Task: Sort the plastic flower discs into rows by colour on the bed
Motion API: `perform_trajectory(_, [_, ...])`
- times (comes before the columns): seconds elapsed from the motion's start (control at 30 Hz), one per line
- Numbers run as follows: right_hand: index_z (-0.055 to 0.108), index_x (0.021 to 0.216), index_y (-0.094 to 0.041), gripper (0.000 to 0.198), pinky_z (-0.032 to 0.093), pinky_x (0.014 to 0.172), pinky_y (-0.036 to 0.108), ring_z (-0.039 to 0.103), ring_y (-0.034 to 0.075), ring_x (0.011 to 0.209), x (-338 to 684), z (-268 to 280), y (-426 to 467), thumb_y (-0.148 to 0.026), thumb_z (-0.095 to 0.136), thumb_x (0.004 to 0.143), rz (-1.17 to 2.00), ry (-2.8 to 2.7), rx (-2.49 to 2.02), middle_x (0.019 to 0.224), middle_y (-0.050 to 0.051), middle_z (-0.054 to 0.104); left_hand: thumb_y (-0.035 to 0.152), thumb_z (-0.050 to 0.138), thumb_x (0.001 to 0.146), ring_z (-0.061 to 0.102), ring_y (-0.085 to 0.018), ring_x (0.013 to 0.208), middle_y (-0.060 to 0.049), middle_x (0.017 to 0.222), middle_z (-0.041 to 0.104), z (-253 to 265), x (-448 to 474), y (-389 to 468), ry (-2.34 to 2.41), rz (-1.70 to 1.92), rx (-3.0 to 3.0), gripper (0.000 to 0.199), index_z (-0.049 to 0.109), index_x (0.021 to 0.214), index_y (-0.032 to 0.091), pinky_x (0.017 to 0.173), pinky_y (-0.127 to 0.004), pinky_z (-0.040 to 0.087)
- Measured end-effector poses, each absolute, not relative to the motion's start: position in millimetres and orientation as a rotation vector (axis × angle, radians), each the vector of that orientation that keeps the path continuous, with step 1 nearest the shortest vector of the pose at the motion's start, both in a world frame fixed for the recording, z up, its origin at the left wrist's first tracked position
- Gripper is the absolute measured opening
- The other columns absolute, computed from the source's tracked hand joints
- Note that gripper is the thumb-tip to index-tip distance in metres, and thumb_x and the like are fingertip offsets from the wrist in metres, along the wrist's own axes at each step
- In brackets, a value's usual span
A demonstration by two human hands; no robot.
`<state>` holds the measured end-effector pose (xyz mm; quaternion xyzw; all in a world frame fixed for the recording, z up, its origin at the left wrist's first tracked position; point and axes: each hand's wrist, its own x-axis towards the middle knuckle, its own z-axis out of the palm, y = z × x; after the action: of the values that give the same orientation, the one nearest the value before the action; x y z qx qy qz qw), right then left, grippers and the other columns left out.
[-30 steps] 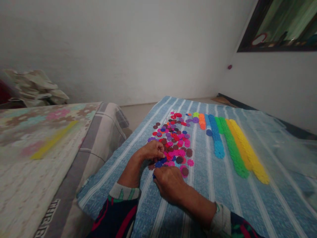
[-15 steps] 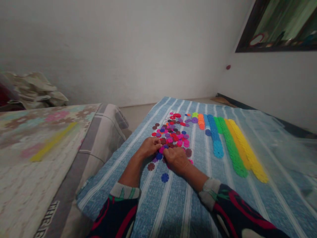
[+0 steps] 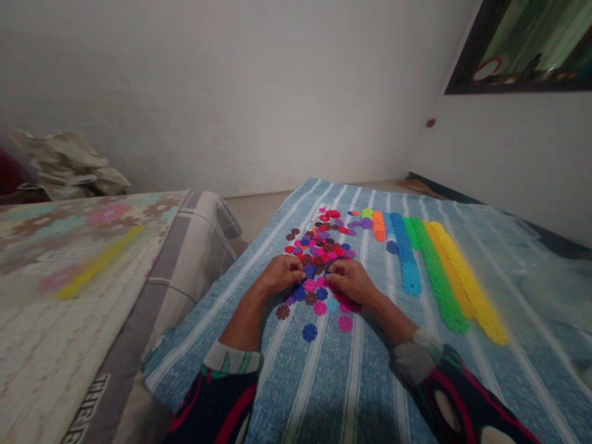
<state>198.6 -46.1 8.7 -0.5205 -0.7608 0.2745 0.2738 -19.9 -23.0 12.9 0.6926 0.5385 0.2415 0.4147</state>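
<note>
A loose pile of notched, flower-shaped discs in pink, red, purple, brown and blue lies on the striped blue cloth. At the pile's left edge is my left hand, thumb and fingers pinched beside blue discs; whatever is between them is too small to make out. My right hand faces it across the pile, its fingertips closed on what looks like a dark disc. Between and below my hands are pink discs, a light blue disc and a brown disc.
Overlapping rows of discs run along the right: a yellow row, a green row, a blue row and a short orange row. Clear plastic lies farther right. A bed-like surface stands at left.
My right hand has moved right, away from my left hand, uncovering pink, brown and light blue discs between them. My left hand has hardly moved.
</note>
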Motion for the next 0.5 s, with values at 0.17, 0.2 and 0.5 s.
perform_trajectory(0.17, [0.065,0.066,-0.016,0.012,0.031,0.055,0.022,0.055,0.012,0.063,193.5,17.8,-59.4,-0.023,0.065,0.076,0.738,-2.330,-1.458,0.062,-0.002,0.060,0.028,0.069,0.056,0.046,-0.009,0.052,0.005,0.054,0.052,16.6,-26.7,-26.8,1.278,0.406,1.799,0.015,0.060,0.061,0.016,0.050,-0.022,0.033])
perform_trajectory(0.2, [0.066,0.068,-0.017,0.012,0.031,0.056,0.023,0.057,0.013,0.065,190.2,19.6,-61.3,-0.025,0.064,0.076,0.688,-2.386,-1.504,0.065,-0.001,0.062,0.027,0.069,0.055,0.046,-0.010,0.052,0.005,0.054,0.052,16.8,-27.0,-27.7,1.268,0.376,1.802,0.015,0.060,0.061,0.016,0.049,-0.022,0.033])
perform_trajectory(0.5, [0.066,0.107,-0.019,0.027,0.043,0.069,0.030,0.067,0.026,0.096,170.8,31.8,-72.1,-0.028,0.060,0.082,0.390,-2.475,-1.768,0.103,0.012,0.072,0.023,0.071,0.055,0.042,-0.009,0.050,0.005,0.050,0.049,24.6,-24.1,-34.5,1.246,0.258,1.878,0.016,0.056,0.055,0.016,0.049,-0.022,0.029])
